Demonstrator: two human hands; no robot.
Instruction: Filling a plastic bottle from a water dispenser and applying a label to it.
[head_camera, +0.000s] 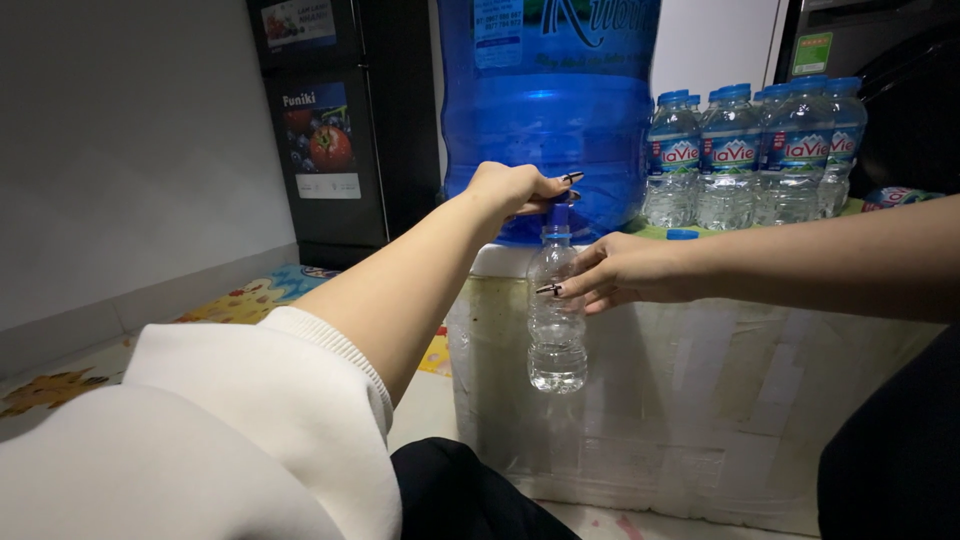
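My left hand (518, 187) reaches forward and presses on the small tap (558, 212) at the base of a large blue water jug (548, 110). Right under the tap, my right hand (618, 270) holds a small clear plastic bottle (556, 320) upright by its upper part. The bottle has a little water at the bottom. My left arm wears a white sleeve pushed up past the elbow.
The jug stands on a white foam box (700, 390). Several small water bottles with blue caps (750, 150) stand on the box to the right. A black fridge (330, 120) is at the back left, and a colourful mat (250, 300) covers the floor.
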